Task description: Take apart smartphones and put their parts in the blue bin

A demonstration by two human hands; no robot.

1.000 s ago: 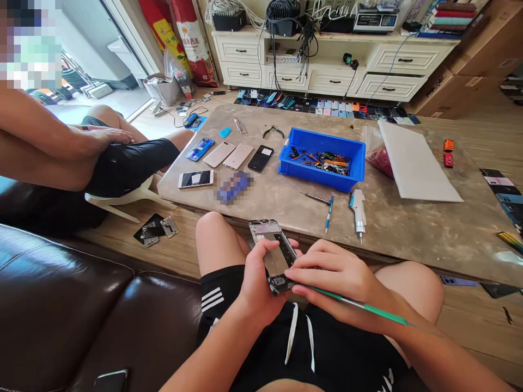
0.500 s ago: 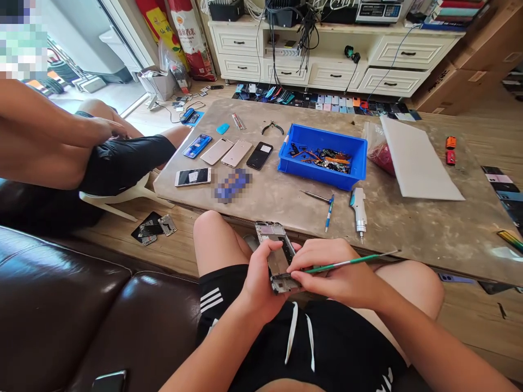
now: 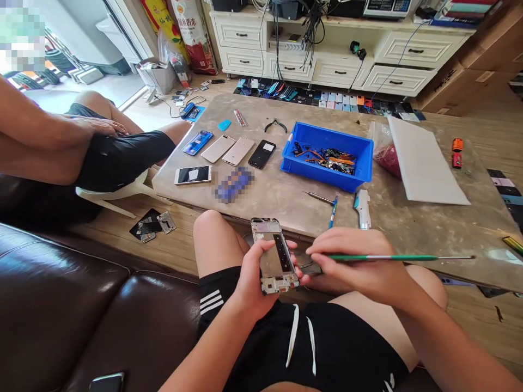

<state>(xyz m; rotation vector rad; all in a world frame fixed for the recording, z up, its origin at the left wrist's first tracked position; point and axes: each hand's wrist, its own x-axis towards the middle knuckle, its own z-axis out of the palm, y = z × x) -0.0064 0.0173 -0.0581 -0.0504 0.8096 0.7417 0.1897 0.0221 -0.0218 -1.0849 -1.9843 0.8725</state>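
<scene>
A phone frame (image 3: 273,258) with its inside exposed rests in my left hand (image 3: 255,275), thumb across its face and fingertips round the right edge. My right hand (image 3: 359,261) pinches a thin green tool (image 3: 408,257), whose metal end points right. A gap separates my right hand from the phone frame. On the table beyond lie a black phone (image 3: 262,154), two gold phones (image 3: 238,151), a blue phone (image 3: 198,142) and a white-edged phone (image 3: 193,175). The blue bin (image 3: 327,177) holds small loose parts.
A screwdriver (image 3: 318,197), a blue pen-like tool (image 3: 333,212) and a white electric driver (image 3: 362,209) lie near the table's front edge (image 3: 281,220). Pliers (image 3: 275,125) are behind them. A white sheet (image 3: 427,163) is at the right. Another person's bare arm (image 3: 36,120) is at the left.
My right hand has moved right, away from the phone frame, still pinching the green tool. The small part formerly at the frame's lower end no longer shows there. The other person's hand has shifted.
</scene>
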